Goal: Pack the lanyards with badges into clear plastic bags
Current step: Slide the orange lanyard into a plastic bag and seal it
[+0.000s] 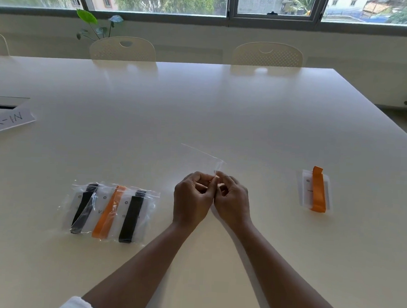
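Gleaming clear plastic bag [203, 158], nearly invisible

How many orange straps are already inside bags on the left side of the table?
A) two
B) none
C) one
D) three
C: the pile of bagged lanyards on the left holds one orange strap lying between two black straps; the other orange lanyard sits on the right with no bag around it that I can see.
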{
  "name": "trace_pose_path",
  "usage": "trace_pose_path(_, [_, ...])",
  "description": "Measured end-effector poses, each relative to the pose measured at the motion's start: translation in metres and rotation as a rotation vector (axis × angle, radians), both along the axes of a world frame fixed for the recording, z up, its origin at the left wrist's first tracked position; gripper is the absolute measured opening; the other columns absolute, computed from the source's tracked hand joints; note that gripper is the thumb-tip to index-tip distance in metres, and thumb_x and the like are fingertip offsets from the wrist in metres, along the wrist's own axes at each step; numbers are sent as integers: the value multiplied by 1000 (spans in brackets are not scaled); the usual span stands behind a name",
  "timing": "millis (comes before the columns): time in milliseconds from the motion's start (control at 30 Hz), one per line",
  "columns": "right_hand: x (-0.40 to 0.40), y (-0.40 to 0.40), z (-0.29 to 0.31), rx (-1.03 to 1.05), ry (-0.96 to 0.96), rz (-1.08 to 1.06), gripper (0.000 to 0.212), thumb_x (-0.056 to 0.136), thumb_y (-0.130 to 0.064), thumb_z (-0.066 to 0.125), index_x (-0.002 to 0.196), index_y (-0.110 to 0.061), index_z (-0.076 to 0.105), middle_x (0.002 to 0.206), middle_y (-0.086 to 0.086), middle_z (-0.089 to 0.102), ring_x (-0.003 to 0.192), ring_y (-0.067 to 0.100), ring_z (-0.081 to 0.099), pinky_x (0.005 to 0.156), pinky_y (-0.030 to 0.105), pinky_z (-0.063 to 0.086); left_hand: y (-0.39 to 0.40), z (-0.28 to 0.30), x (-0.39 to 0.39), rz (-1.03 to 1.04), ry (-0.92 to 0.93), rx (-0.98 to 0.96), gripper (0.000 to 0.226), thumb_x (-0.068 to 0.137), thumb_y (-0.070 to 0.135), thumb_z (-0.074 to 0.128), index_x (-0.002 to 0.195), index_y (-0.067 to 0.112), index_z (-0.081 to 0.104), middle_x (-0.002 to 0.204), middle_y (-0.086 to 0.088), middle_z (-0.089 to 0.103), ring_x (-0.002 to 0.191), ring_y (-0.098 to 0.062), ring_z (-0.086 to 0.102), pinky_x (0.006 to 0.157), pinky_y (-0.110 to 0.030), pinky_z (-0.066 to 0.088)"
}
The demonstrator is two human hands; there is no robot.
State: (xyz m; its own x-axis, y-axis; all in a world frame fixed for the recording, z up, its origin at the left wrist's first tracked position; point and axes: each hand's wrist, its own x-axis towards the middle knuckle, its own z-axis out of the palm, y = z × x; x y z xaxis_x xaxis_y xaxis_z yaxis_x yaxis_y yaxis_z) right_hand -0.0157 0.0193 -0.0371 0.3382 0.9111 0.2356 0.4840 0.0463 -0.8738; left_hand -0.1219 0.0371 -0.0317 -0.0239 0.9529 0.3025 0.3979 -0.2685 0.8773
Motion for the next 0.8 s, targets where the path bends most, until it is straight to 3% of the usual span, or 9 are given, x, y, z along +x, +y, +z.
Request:
trace_pose_path(67, [2,0,2,-12,29,12,34,93,-13,59,126,-16,64,110,2,69,81,10,67,79,20,55,0,3,0,-15,-9,-14,9,85,31,76,84,22,75,70,11,72,61,-1,68,60,-24,57])
trace_pose_path(167, [6,0,6,-35,86,38,35,93,-12,58,127,-19,64,97,3,71,67,1,64,67,8,49,1,6,0,-30,1,-32,10,85,32,77,83,22,75,68,12,72,61,0,68,58,-21,56])
trace_pose_path(300, [12,3,9,-77,144,40,42,91,-12,60,132,-21,60,62,8,58,50,10,47,54,13,43,5,12,5,-10,72,-36,12,83,33,76,78,23,74,66,13,71,60,3,67,59,-20,54])
trace_pose_path(433, [20,7,12,-114,131,22,52,86,-16,68,136,-20,55,50,-3,48,40,4,41,49,10,39,10,17,8,-8,120,-30,13,82,36,75,77,24,73,65,15,70,61,4,66,64,-25,57])
trace_pose_path(567, [29,7,20,-167,91,57,71,77,-24,78,141,-23,48,72,-6,59,48,1,55,51,5,40,16,25,8,-89,208,-25,23,81,51,73,79,28,72,70,17,70,64,3,66,65,-25,56])
trace_pose_path(667, [38,7,26,-225,82,85,78,72,-20,82,141,-24,48,97,-1,65,65,3,61,60,1,44,28,30,2,-250,279,-4,31,77,59,72,95,33,70,92,18,68,82,3,64,73,-28,57])
trace_pose_path(800, [50,9,28,-249,67,153,75,71,-16,84,138,-25,51,107,-1,67,83,12,68,72,10,50,42,37,-7,-474,464,-5,80,64,72,73,133,39,49,131,12,50,120,-8,38,97,-31,46])
